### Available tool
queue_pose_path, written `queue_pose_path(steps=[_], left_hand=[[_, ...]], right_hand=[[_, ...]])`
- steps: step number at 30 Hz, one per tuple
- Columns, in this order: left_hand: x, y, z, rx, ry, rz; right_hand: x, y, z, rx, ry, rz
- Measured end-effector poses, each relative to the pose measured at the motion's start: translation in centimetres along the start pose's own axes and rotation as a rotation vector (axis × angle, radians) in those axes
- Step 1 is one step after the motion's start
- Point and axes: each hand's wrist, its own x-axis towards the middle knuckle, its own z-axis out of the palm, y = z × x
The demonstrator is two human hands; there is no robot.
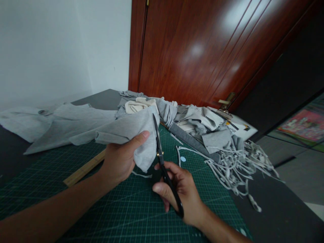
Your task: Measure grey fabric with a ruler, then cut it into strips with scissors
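My left hand (120, 160) is closed on a light grey piece of fabric (126, 123), thumb on top, and lifts its right end above the cutting mat. The rest of the cloth trails away to the left. In my right hand (178, 189) is a pair of black-handled scissors (159, 148), pointing away from me. The blades lie along the right edge of the held fabric; whether cloth sits between them I cannot tell. Beneath my left wrist a wooden ruler (84, 168) lies on the green gridded cutting mat (121, 212).
Folded grey and cream cloth (197, 118) is heaped at the back of the dark table (275, 209). A tangle of thin grey fabric strips (235, 168) lies at the right. Behind stand a white wall (50, 50) and a reddish wooden door (187, 50).
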Motion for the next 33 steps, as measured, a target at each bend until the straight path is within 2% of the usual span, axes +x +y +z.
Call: queue_pose_path(steps=[8, 20, 24, 33], left_hand=[[0.5, 0.3, 0.1, -0.047, -0.001, -0.002], [1.4, 1.1, -0.1, -0.194, -0.076, -0.089], [1.7, 1.7, 0.1, -0.267, -0.068, -0.15], [2.1, 1.5, -0.5, -0.202, -0.107, -0.125]], right_hand=[[0.1, 0.4, 0.0, 0.009, 0.007, -0.015], [0.2, 0.4, 0.1, 0.039, 0.001, -0.008], [0.2, 0.7, 0.1, 0.047, -0.012, -0.007], [0.1, 0.9, 0.2, 0.029, -0.016, -0.009]])
